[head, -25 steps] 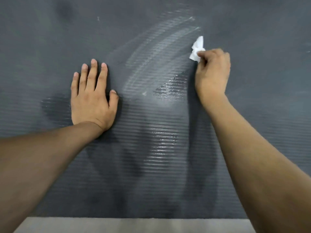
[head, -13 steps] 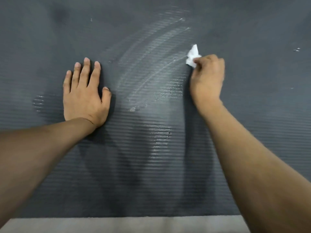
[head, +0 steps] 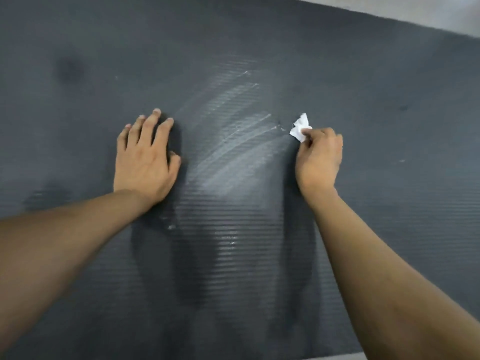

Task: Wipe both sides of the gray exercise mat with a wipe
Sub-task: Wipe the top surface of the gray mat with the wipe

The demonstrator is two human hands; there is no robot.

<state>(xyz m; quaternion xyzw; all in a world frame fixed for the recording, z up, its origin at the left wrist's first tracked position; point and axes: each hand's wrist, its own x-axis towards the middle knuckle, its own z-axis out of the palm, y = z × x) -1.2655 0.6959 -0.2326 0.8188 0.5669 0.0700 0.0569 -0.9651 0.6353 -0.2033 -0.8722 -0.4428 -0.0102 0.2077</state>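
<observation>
The gray ribbed exercise mat (head: 389, 203) fills nearly the whole view, lying flat. Wet streaks shine on it between my hands. My left hand (head: 145, 159) rests flat on the mat, fingers straight and pointing away from me. My right hand (head: 318, 158) has its fingers curled and pinches a small crumpled white wipe (head: 300, 127), which sticks out past the fingertips and touches the mat at the right end of the wet streaks.
A strip of pale floor (head: 441, 14) shows beyond the mat's far edge at the top right. Another sliver of floor (head: 337, 357) shows along the near edge at the bottom. Dark damp patches mark the mat at left.
The view has tilted up, bringing the mat's far edge into sight. My right hand with the wipe has slid slightly down and nearer along the streaks. My left hand stays pressed on the mat.
</observation>
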